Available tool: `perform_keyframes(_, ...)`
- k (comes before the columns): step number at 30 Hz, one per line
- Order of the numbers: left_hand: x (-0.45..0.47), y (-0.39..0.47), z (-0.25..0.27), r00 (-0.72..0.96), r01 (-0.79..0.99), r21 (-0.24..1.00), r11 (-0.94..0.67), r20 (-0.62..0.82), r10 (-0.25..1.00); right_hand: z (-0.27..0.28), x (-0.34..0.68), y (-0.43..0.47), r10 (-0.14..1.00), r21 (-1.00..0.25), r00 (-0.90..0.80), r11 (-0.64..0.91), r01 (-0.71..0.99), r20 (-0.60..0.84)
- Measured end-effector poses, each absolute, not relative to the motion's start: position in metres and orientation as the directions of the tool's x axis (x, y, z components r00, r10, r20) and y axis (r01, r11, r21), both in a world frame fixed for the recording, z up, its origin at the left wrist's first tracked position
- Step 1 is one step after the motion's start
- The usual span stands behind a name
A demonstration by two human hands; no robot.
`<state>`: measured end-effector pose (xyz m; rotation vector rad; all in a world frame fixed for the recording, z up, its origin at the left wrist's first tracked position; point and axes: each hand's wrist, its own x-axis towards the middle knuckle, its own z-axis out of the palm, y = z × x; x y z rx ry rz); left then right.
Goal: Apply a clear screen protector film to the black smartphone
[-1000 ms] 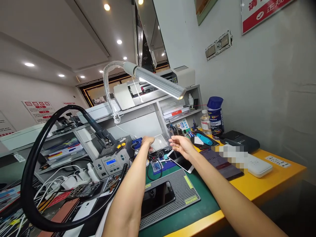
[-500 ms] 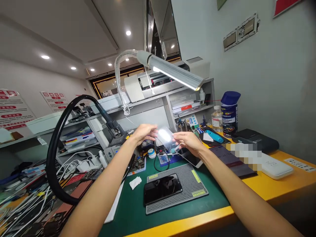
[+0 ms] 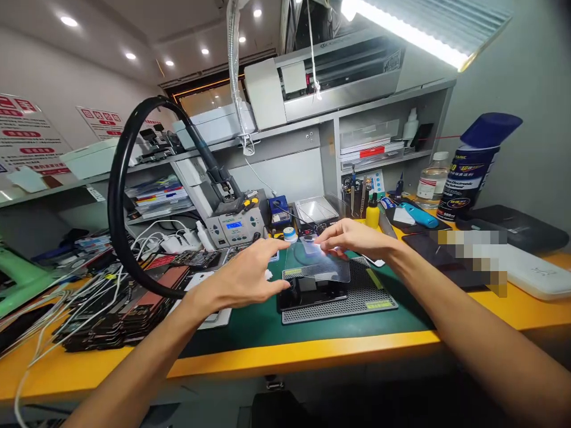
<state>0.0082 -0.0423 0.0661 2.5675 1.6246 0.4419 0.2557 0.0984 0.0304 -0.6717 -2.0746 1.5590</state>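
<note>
1. Sheet, clear and tilted, is held above the phone; light glints on it, and the dark shape of the phone shows through.
2. The right hand pinches the sheet at its far edge, fingers and thumb drawn together; most of the sheet lies below and to the left of these fingertips.
3. The left hand is spread wide, thumb and fingers well parted, just beside the sheet's left side. Whether its fingertips touch the sheet, I cannot tell.
4. The phone, black and glossy, lies screen up beneath the sheet, partly covered by it, near the left thumb.
5. A grey perforated pad carries the phone and reaches out past it on the right.
6. Under the pad is a green mat, spread over the yellow bench.
7. Beyond the hands stand a small white jar with a blue band and a yellow bottle.
8. Farther left is a grey station with a lit blue display, and a thick black hose loops beside it.
9. Toward the right are a blue tool, a clear bottle, a dark blue can and a white power bank.
10. A lit lamp hangs overhead.
</note>
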Motion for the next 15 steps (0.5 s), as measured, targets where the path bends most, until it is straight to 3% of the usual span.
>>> perform_keyframes(12, 0.003, -0.036, 0.024, 0.49, 0.822, 0.176, -0.542, 0.266, 0.83, 0.024, 0.247, 0.092, 0.53, -0.917, -0.848, 0.334, 0.217, -0.008)
perform_keyframes(15, 0.0, -0.034, 0.018, 0.434, 0.831, 0.246, -0.499, 0.274, 0.858, 0.022, 0.244, 0.092, 0.517, -0.925, -0.855, 0.309, 0.222, -0.033)
